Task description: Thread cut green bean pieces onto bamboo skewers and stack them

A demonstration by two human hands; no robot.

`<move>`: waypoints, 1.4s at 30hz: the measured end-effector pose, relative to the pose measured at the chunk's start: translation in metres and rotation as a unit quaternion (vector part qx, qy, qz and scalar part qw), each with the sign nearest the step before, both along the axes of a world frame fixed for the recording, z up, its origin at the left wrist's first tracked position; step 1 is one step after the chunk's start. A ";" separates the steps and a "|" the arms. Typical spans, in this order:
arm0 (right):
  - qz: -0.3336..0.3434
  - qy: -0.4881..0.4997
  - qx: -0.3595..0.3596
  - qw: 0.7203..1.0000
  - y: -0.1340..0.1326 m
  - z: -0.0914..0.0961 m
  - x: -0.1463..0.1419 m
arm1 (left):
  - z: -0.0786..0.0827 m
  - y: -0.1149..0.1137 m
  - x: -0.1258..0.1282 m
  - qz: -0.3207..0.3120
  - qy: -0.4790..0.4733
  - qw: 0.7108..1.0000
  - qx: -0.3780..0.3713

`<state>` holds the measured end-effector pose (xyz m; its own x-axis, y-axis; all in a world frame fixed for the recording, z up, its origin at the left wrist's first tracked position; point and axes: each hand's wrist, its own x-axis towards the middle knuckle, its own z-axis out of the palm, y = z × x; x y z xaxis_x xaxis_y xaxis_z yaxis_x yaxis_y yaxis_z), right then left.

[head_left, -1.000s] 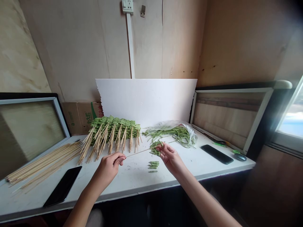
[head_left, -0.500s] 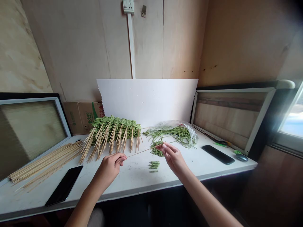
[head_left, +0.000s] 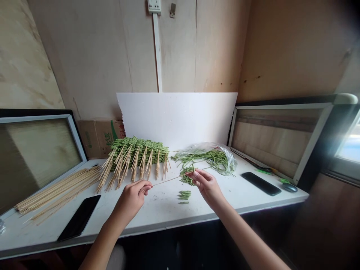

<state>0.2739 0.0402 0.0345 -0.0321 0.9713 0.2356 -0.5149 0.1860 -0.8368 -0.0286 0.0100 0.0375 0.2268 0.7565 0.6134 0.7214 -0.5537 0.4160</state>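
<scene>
Between my hands a thin bamboo skewer (head_left: 168,180) runs slantwise above the table. My left hand (head_left: 135,197) is closed on its lower left end. At the other end my right hand (head_left: 206,183) pinches a short piece of green bean (head_left: 193,168), held upright across the skewer's tip. Whether the tip has gone through the bean is hidden by the fingers. Just behind the right hand lies a heap of cut bean pieces (head_left: 186,175). A small row of bean pieces (head_left: 184,195) sits on the table nearer to me.
Bean-loaded skewers (head_left: 137,150) are stacked at the back left, handles toward me. Loose skewers (head_left: 59,189) and a black phone (head_left: 80,217) lie left. Long beans in a plastic bag (head_left: 210,157), another phone (head_left: 261,183) and a mouse (head_left: 289,187) are right. A white board (head_left: 177,120) stands behind.
The view has shifted slightly, so everything sits a little further right. Both hands keep the same hold on the skewer and the bean piece.
</scene>
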 end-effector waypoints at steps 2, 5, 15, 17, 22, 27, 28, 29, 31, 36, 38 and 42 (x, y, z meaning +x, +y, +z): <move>0.007 0.016 -0.005 1.000 0.000 0.001 0.001 | 0.000 0.001 0.002 -0.010 -0.012 1.000 -0.008; 0.010 0.032 -0.010 0.999 0.002 0.000 0.002 | 0.001 0.002 0.004 -0.015 -0.022 0.999 -0.019; -0.039 0.016 -0.001 0.999 0.004 -0.003 0.000 | -0.006 -0.001 0.010 -0.032 0.002 0.999 0.026; -0.047 0.005 0.005 0.999 0.004 -0.004 -0.001 | -0.007 -0.002 0.012 -0.024 0.009 0.999 0.036; -0.046 -0.015 0.011 0.999 0.002 -0.010 -0.007 | -0.007 -0.002 0.014 -0.010 0.025 0.999 0.037; -0.049 -0.070 0.037 0.996 -0.004 -0.019 -0.018 | -0.009 -0.002 0.018 -0.024 0.017 0.999 0.016; -0.053 -0.080 0.042 0.994 -0.005 -0.020 -0.020 | -0.010 -0.002 0.019 -0.024 0.014 1.000 0.011; -0.056 -0.091 0.047 0.993 -0.006 -0.021 -0.021 | -0.011 -0.003 0.020 -0.022 0.013 1.000 0.004; -0.061 -0.112 0.054 0.990 -0.010 -0.022 -0.024 | -0.012 -0.003 0.023 -0.021 0.015 1.000 -0.011; -0.039 -0.138 0.067 0.987 -0.015 -0.023 -0.030 | -0.014 -0.004 0.030 -0.028 0.034 0.999 -0.031; -0.038 -0.149 0.073 0.985 -0.014 -0.024 -0.031 | -0.014 -0.005 0.032 -0.031 0.034 0.998 -0.041; -0.042 -0.183 0.104 0.977 -0.012 -0.024 -0.029 | -0.013 -0.007 0.035 -0.055 0.019 0.993 -0.100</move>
